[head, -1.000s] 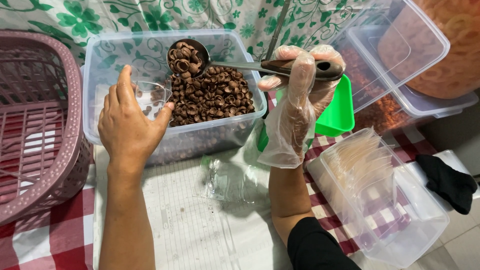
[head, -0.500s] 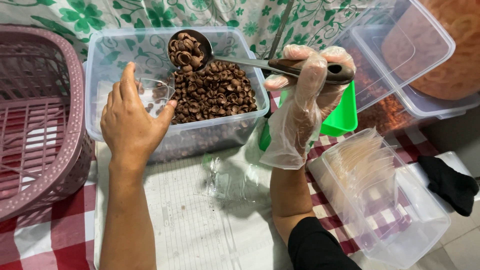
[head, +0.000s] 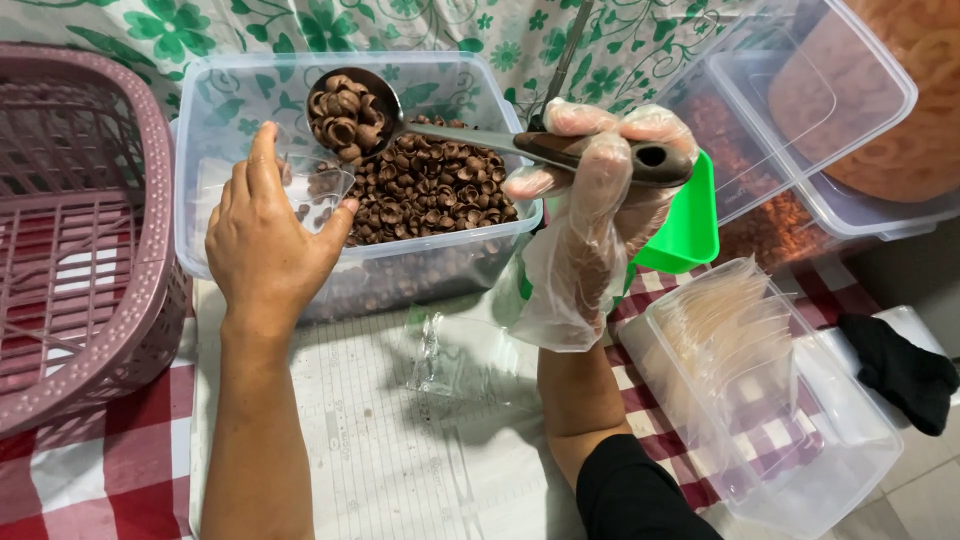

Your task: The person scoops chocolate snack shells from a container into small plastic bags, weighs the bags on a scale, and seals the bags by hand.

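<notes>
My right hand (head: 600, 190), in a loose clear plastic glove, grips the handle of a metal ladle (head: 470, 135). Its bowl, heaped with brown ring-shaped snacks (head: 345, 118), hovers over the back left of a clear plastic tub (head: 215, 110) full of the same snacks. My bare left hand (head: 265, 245) holds a small clear plastic bag (head: 320, 190) open inside the tub, just below the ladle bowl. A few snacks lie inside the bag.
A pink plastic basket (head: 70, 230) stands at the left. Clear tubs with orange and reddish snacks (head: 850, 120) sit at the right, beside a green scoop (head: 685, 225). A box of stacked clear bags (head: 750, 370) is at lower right. A black cloth (head: 900, 370) lies beyond it.
The filled ladle has lifted out of the snack pile and swung left toward the bag. My left hand has kept the bag in place.
</notes>
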